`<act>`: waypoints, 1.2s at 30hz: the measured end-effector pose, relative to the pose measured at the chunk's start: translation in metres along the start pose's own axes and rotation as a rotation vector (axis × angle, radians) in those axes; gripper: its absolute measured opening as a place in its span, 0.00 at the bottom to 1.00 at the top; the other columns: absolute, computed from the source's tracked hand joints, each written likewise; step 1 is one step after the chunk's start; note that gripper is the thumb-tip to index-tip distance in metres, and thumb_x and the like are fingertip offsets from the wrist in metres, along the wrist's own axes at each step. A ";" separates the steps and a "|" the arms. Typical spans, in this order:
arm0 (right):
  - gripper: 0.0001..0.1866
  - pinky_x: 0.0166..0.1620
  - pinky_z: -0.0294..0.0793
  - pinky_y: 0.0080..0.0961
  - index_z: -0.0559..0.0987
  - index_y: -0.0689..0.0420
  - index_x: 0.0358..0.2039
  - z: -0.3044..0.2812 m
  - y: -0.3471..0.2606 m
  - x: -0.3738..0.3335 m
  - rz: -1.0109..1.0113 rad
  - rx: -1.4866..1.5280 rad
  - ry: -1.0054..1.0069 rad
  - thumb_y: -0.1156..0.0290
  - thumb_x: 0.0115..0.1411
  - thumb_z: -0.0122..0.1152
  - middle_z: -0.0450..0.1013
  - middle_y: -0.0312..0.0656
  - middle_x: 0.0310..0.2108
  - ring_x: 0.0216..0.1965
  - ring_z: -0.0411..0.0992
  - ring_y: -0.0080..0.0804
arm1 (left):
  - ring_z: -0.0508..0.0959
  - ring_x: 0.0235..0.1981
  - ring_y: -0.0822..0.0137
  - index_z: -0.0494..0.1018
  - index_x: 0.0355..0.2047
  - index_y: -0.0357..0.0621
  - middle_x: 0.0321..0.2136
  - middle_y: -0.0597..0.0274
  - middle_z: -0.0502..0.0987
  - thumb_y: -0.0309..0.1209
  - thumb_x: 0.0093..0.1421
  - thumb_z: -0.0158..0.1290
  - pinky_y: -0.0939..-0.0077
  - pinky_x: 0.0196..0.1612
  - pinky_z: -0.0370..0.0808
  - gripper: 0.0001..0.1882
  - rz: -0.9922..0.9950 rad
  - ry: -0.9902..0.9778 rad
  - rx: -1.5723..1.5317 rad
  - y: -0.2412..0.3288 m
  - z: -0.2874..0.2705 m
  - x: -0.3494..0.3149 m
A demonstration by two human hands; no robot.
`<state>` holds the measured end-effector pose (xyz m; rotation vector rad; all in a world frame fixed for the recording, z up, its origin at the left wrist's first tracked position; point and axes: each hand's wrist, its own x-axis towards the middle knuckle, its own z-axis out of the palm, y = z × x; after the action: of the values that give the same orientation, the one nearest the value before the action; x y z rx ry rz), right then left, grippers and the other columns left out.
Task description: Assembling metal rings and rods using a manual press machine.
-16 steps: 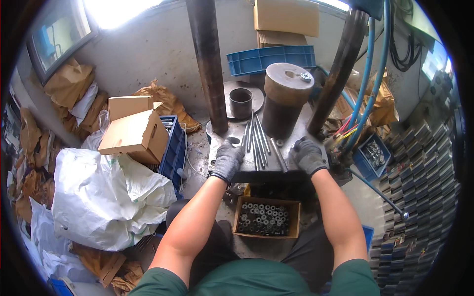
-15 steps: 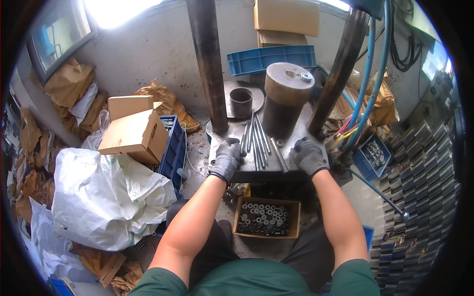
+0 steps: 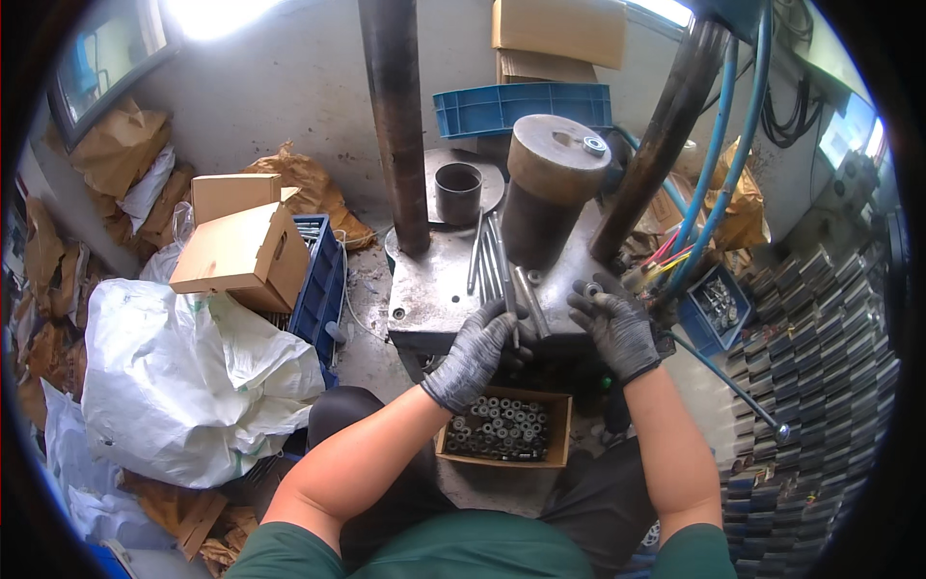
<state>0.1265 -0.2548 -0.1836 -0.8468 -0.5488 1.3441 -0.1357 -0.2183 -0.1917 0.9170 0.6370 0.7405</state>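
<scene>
Rod, slim grey steel (image 3: 504,275), grasped by gloved left hand (image 3: 475,355)
Right hand (image 3: 623,333) pinches small metal ring (image 3: 592,289) — spare rods (image 3: 476,259) within reach, probably deliberately

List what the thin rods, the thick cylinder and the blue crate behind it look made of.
Thin rods: probably bare steel, smooth grey with bright streaks of light.
Thick cylinder: likely steel or iron, dull and brownish grey; the exact metal is unclear.
Blue crate: apparently moulded plastic, evenly coloured with ribbed walls.
</scene>
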 end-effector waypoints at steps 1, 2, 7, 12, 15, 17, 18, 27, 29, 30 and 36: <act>0.23 0.52 0.85 0.44 0.69 0.62 0.62 0.005 -0.001 -0.005 -0.005 -0.011 0.015 0.80 0.66 0.54 0.75 0.57 0.53 0.51 0.80 0.51 | 0.83 0.33 0.69 0.71 0.57 0.41 0.36 0.60 0.81 0.40 0.75 0.48 0.75 0.36 0.83 0.18 -0.017 -0.058 0.015 -0.003 0.009 -0.007; 0.24 0.52 0.85 0.43 0.68 0.62 0.63 0.008 0.000 -0.007 -0.034 -0.043 0.018 0.80 0.67 0.54 0.74 0.57 0.54 0.51 0.80 0.52 | 0.82 0.35 0.71 0.71 0.56 0.39 0.36 0.60 0.81 0.42 0.75 0.50 0.76 0.38 0.82 0.20 -0.023 -0.108 0.054 -0.004 0.015 -0.015; 0.27 0.55 0.83 0.44 0.63 0.64 0.67 0.009 -0.001 -0.012 -0.122 -0.056 0.004 0.80 0.68 0.52 0.72 0.56 0.56 0.54 0.78 0.52 | 0.78 0.38 0.76 0.72 0.56 0.38 0.37 0.63 0.80 0.43 0.72 0.56 0.79 0.38 0.79 0.22 -0.017 -0.229 0.237 -0.021 0.033 -0.019; 0.29 0.56 0.82 0.47 0.59 0.68 0.69 0.016 -0.008 -0.023 -0.114 -0.133 0.055 0.80 0.69 0.51 0.71 0.58 0.58 0.56 0.78 0.53 | 0.78 0.39 0.76 0.74 0.54 0.36 0.38 0.63 0.79 0.39 0.66 0.65 0.75 0.41 0.79 0.24 -0.014 -0.197 0.598 -0.029 0.036 -0.015; 0.29 0.57 0.82 0.48 0.58 0.68 0.69 0.017 -0.010 -0.025 -0.112 -0.153 0.080 0.80 0.69 0.51 0.71 0.60 0.59 0.56 0.77 0.54 | 0.79 0.42 0.72 0.75 0.54 0.35 0.40 0.59 0.81 0.39 0.65 0.65 0.72 0.46 0.78 0.25 0.034 -0.186 0.703 -0.030 0.034 -0.012; 0.29 0.56 0.82 0.49 0.59 0.68 0.69 0.019 -0.010 -0.027 -0.143 -0.153 0.079 0.80 0.69 0.51 0.70 0.61 0.59 0.57 0.77 0.55 | 0.79 0.44 0.70 0.75 0.54 0.34 0.41 0.57 0.81 0.39 0.64 0.66 0.70 0.49 0.78 0.25 0.054 -0.180 0.741 -0.030 0.032 -0.011; 0.29 0.56 0.82 0.49 0.59 0.68 0.69 0.020 -0.010 -0.027 -0.137 -0.154 0.073 0.80 0.69 0.51 0.70 0.61 0.59 0.57 0.77 0.55 | 0.79 0.45 0.68 0.75 0.55 0.33 0.43 0.55 0.82 0.39 0.63 0.66 0.69 0.51 0.77 0.26 0.062 -0.194 0.734 -0.029 0.031 -0.010; 0.26 0.60 0.80 0.47 0.65 0.66 0.66 0.012 -0.012 -0.025 -0.160 -0.116 0.083 0.81 0.67 0.53 0.72 0.60 0.59 0.57 0.77 0.53 | 0.79 0.43 0.67 0.75 0.52 0.32 0.41 0.53 0.82 0.37 0.62 0.67 0.68 0.51 0.77 0.25 0.071 -0.194 0.757 -0.033 0.027 -0.011; 0.23 0.58 0.80 0.46 0.71 0.64 0.62 0.006 -0.012 -0.025 -0.290 -0.262 -0.067 0.79 0.66 0.56 0.75 0.57 0.56 0.56 0.77 0.49 | 0.79 0.43 0.68 0.75 0.51 0.32 0.41 0.54 0.82 0.36 0.62 0.67 0.68 0.51 0.77 0.24 0.077 -0.189 0.760 -0.034 0.026 -0.013; 0.23 0.58 0.80 0.46 0.71 0.64 0.62 0.006 -0.012 -0.027 -0.288 -0.262 -0.069 0.79 0.66 0.56 0.75 0.57 0.56 0.56 0.77 0.49 | 0.79 0.43 0.68 0.75 0.51 0.32 0.41 0.54 0.82 0.36 0.62 0.67 0.68 0.51 0.77 0.24 0.085 -0.187 0.746 -0.036 0.027 -0.013; 0.16 0.53 0.80 0.45 0.79 0.57 0.54 0.026 -0.015 -0.034 -0.203 -0.183 0.143 0.64 0.69 0.60 0.79 0.51 0.51 0.49 0.80 0.42 | 0.77 0.43 0.71 0.75 0.51 0.32 0.40 0.57 0.81 0.35 0.63 0.66 0.69 0.51 0.77 0.22 0.113 -0.205 0.691 -0.038 0.026 -0.011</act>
<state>0.1098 -0.2829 -0.1524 -1.0007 -0.6340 1.0511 -0.1116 -0.2538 -0.2104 1.6522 0.6720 0.5142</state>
